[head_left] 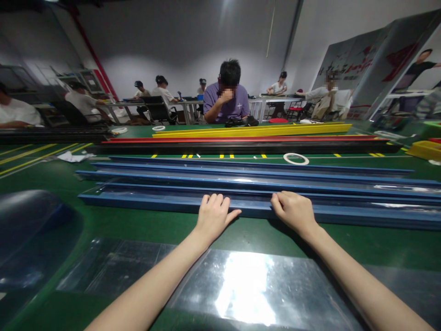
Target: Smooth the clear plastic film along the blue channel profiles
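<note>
Both my hands are on the near wall of a long blue plastic channel (138, 202) that lies across the green table. My left hand (213, 216) has its fingers bent over the top edge, with the thumb stretched to the right against the outer side. To its right, my right hand (296, 212) is closed around the same edge, fingertips hidden inside the channel. Right behind lies another blue channel (193, 177), parallel to it. Closer to me, under my forearms, a shiny clear plastic sheet (203, 289) rests flat on the table.
Beyond the blue pieces lie a white tape ring (296, 159), black rails with a red strip (206, 140) and a yellow rail (255, 130). A glossy curved blue sheet (31, 225) is at left. A person (229, 99) sits opposite; several others work behind.
</note>
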Demonstrator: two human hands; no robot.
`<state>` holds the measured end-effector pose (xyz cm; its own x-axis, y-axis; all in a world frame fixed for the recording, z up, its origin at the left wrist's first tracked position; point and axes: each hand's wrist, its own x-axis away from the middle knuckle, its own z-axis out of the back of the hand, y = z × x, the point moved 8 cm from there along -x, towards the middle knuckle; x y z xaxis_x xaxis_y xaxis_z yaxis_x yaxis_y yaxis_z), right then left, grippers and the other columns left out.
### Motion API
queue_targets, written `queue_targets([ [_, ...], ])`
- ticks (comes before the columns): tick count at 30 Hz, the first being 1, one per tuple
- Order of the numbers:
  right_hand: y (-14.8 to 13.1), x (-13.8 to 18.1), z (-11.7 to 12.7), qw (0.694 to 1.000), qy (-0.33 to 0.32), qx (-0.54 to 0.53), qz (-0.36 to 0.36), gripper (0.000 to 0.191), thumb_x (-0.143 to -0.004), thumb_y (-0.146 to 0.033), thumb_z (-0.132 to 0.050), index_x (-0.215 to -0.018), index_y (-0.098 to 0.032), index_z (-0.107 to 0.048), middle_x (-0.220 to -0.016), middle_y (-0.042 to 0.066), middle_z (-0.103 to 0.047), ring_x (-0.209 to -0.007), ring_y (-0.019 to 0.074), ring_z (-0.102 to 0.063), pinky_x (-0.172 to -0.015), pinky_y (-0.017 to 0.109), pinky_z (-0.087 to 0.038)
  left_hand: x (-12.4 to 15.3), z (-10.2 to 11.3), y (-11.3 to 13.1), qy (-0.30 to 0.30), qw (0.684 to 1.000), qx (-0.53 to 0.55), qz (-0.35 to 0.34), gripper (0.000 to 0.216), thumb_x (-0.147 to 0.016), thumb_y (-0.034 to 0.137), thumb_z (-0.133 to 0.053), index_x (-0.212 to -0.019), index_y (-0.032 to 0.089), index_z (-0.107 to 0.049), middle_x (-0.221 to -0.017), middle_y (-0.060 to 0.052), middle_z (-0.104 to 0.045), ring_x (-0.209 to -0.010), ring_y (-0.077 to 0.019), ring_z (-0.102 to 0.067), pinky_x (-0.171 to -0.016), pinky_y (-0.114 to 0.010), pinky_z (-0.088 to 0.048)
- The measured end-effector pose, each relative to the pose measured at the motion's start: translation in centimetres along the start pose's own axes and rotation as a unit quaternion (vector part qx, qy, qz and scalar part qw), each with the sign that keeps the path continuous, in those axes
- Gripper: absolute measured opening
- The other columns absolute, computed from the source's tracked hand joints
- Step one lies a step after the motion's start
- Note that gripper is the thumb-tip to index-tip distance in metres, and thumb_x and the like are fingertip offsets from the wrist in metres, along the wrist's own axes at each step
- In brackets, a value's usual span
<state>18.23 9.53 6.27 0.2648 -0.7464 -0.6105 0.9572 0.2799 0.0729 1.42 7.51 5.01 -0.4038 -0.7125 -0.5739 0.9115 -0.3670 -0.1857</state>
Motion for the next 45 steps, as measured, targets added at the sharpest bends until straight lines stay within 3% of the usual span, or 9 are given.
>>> queue_targets([
  [45,0.07,-0.08,-0.23,1.000,-0.009,0.001,0.005,0.041,-0.081,-0.029,-0.034,-0.049,-0.016,-0.054,-0.050,0.003,-0.056,-0.047,0.0095,-0.047,-0.044,0.023,-0.017,0.18,-0.11,-0.27,0.004,1.000,0.030,0.006,0.038,-0.081,0.050,-0.039,-0.074,0.016,-0.055,-0.071,-0.004,-0.055,-0.070,-0.0179,-0.047,-0.064,-0.031,-0.028],
])
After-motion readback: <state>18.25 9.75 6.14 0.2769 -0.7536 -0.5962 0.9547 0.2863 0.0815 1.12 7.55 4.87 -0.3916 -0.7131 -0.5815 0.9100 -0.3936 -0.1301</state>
